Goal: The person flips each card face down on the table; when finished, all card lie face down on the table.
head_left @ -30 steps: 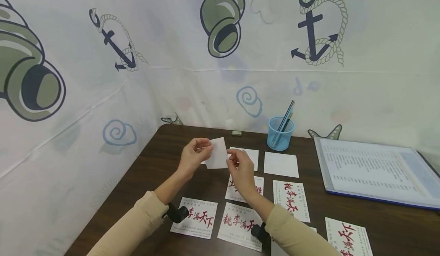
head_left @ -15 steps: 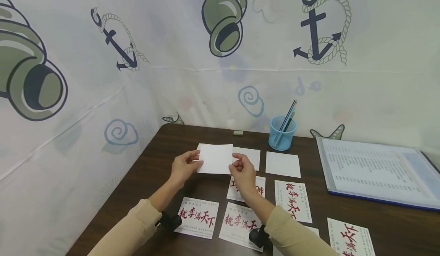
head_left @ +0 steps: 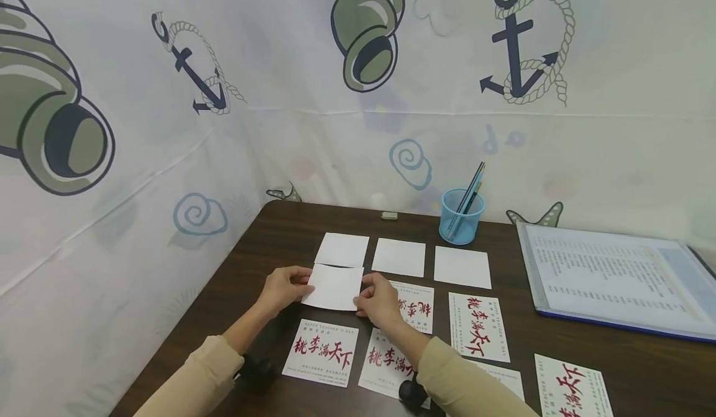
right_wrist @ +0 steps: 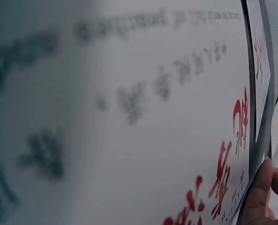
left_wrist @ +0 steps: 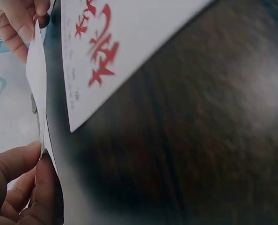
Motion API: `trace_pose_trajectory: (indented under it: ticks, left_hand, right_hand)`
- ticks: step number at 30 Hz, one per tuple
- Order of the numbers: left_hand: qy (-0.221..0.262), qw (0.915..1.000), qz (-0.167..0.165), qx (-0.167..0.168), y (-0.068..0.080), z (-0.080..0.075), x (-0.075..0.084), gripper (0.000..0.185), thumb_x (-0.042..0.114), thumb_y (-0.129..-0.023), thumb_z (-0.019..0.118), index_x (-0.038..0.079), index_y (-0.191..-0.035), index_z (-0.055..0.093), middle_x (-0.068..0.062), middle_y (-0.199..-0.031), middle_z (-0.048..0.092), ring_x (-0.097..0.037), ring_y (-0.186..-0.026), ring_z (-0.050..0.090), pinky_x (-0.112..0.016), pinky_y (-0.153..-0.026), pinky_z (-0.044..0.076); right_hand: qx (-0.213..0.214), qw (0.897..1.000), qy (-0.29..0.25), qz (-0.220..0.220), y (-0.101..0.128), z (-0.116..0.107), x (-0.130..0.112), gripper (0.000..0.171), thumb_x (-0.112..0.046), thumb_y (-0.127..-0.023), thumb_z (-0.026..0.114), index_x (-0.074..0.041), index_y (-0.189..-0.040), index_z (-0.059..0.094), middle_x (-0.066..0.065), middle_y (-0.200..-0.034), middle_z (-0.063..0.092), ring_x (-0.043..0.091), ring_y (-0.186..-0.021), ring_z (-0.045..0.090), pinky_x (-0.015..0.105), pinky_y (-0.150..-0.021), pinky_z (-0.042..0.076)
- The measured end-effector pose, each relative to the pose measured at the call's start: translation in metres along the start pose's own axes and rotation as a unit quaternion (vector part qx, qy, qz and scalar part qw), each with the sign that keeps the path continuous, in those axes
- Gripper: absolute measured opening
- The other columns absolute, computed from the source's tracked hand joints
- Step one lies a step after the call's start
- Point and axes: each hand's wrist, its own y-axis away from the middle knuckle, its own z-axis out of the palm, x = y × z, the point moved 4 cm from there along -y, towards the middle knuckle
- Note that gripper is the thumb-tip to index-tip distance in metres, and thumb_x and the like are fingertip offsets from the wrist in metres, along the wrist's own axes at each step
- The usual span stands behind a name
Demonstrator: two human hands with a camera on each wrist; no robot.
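A blank white card [head_left: 334, 288] is held by its two side edges, low over the dark table. My left hand [head_left: 284, 289] pinches its left edge between thumb and fingers. On the opposite edge, my right hand [head_left: 381, 303] pinches it the same way. The card's far edge meets the near edge of another blank card [head_left: 342, 249] lying behind it. In the left wrist view the held card [left_wrist: 37, 75] appears edge-on and slightly bowed between both hands. A card with red characters [head_left: 321, 352] lies just in front of it, face up.
Two more blank cards [head_left: 399, 257] lie along the back row. Several red-lettered cards [head_left: 479, 327] are spread to the right, some partly under my right forearm. A blue pen cup [head_left: 461, 218] stands near the back edge, and an open spiral-bound book [head_left: 615, 280] lies at right.
The held card has turned from a tilted, narrow view to lie flatter, and both hands have lowered it toward me and left. The blank card behind it has come into view.
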Motion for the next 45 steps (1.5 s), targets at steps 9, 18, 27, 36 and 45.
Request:
trace_pose_trajectory:
  ticks: [9, 18, 27, 36, 45]
  left_hand:
    - [-0.039, 0.9992, 0.008, -0.008, -0.001, 0.0, -0.003, 0.034, 0.001, -0.077, 0.073, -0.003, -0.11, 0.066, -0.012, -0.096, 0.067, -0.018, -0.078, 0.061, -0.032, -0.071, 0.056]
    - [-0.06, 0.998, 0.015, -0.012, -0.003, 0.0, -0.005, 0.032, 0.002, -0.078, 0.073, -0.001, -0.109, 0.066, -0.01, -0.093, 0.067, -0.018, -0.076, 0.059, -0.031, -0.07, 0.056]
    - [-0.093, 0.9953, 0.027, -0.002, -0.005, 0.0, -0.003, 0.031, 0.002, -0.076, 0.075, -0.001, -0.106, 0.068, -0.009, -0.09, 0.067, -0.018, -0.078, 0.059, -0.027, -0.064, 0.052]
    - [-0.114, 0.9929, 0.034, -0.003, -0.005, 0.0, -0.004, 0.03, 0.003, -0.075, 0.075, -0.001, -0.104, 0.068, -0.007, -0.087, 0.067, -0.017, -0.076, 0.058, -0.028, -0.062, 0.049]
    - [-0.113, 0.9904, 0.08, -0.001, -0.008, 0.008, 0.015, 0.038, 0.008, -0.076, 0.077, 0.0, -0.111, 0.065, -0.009, -0.093, 0.067, -0.018, -0.079, 0.059, -0.03, -0.067, 0.048]
  right_hand:
    - [-0.022, 0.998, 0.059, -0.006, 0.0, 0.002, -0.002, 0.041, 0.008, -0.076, 0.068, 0.009, -0.114, 0.052, 0.009, -0.071, 0.063, 0.01, -0.05, 0.055, 0.024, -0.047, 0.051]
    - [-0.015, 0.987, 0.154, -0.033, 0.0, 0.002, -0.004, 0.039, 0.0, -0.075, 0.072, 0.006, -0.11, 0.054, 0.003, -0.067, 0.06, 0.01, -0.055, 0.051, 0.021, -0.054, 0.041]
    - [-0.025, 0.982, 0.181, -0.037, 0.002, 0.003, -0.01, 0.039, -0.001, -0.077, 0.072, 0.005, -0.109, 0.051, 0.002, -0.068, 0.053, 0.012, -0.056, 0.048, 0.021, -0.049, 0.038]
    - [-0.017, 0.985, 0.169, -0.04, 0.002, -0.001, -0.007, 0.043, -0.003, -0.078, 0.071, 0.006, -0.114, 0.05, 0.002, -0.07, 0.055, 0.012, -0.057, 0.049, 0.021, -0.05, 0.039]
    - [0.03, 0.989, 0.146, -0.013, -0.003, -0.068, 0.0, 0.031, -0.005, -0.082, 0.069, 0.003, -0.11, 0.058, 0.005, -0.076, 0.055, 0.011, -0.059, 0.048, 0.024, -0.053, 0.042]
